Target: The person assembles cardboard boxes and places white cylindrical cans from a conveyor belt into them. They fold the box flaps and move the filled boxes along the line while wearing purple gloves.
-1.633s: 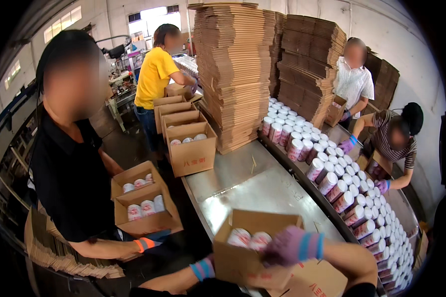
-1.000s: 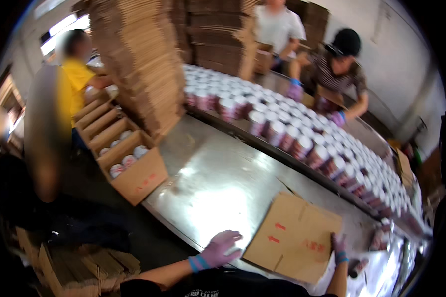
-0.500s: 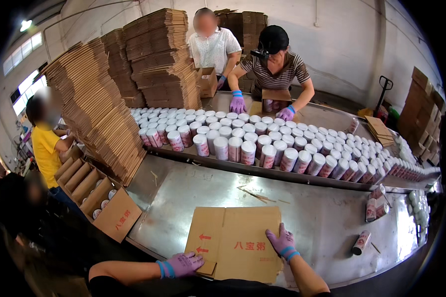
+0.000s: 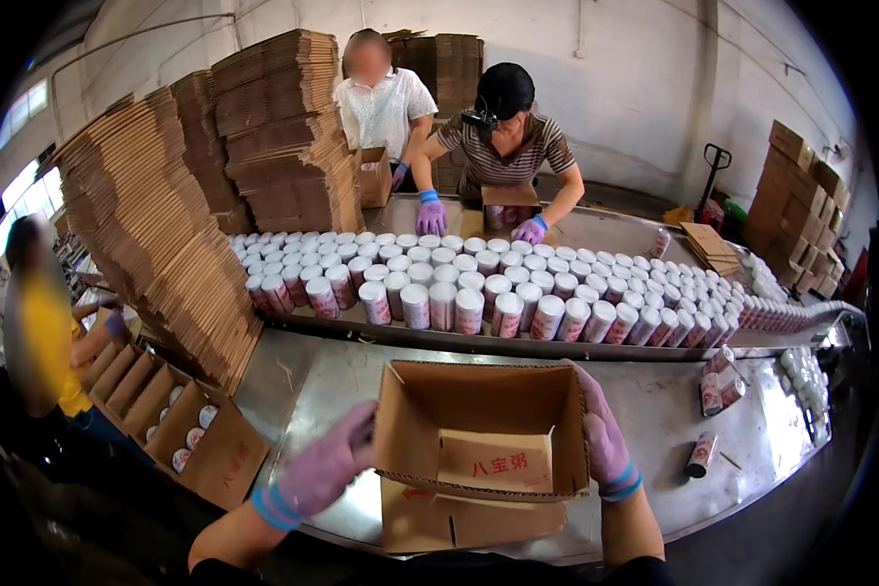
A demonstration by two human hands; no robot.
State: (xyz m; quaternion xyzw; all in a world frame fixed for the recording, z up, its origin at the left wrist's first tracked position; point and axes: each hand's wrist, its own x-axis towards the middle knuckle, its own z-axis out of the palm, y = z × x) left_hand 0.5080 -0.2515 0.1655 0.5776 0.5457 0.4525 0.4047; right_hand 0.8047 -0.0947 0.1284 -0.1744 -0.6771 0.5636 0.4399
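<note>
In front of me a brown cardboard carton (image 4: 483, 393) stands unfolded into a four-sided frame, its opening tilted toward me. My left hand (image 4: 330, 459), in a purple glove, grips its left side. On the right side, my right hand (image 4: 606, 436) is closed round the wall, its fingertips partly hidden behind the edge. A panel with red print (image 4: 496, 461) shows through the opening. Below the near edge lies more cardboard (image 4: 508, 523); I cannot tell whether it is a flap or a separate sheet.
Rows of white-lidded cans (image 4: 469, 305) fill the conveyor (image 4: 400, 333) beyond the metal table (image 4: 645, 391). Loose cans (image 4: 701, 455) lie at right. Stacked flat cartons (image 4: 156, 234) and a divided box (image 4: 227, 459) stand left. A co-worker (image 4: 503, 146) handles a small carton (image 4: 511, 195) opposite.
The carton lay flat on the table under my hands; now it is opened out and raised between them. My left hand has moved up and both hands grip its sides.
</note>
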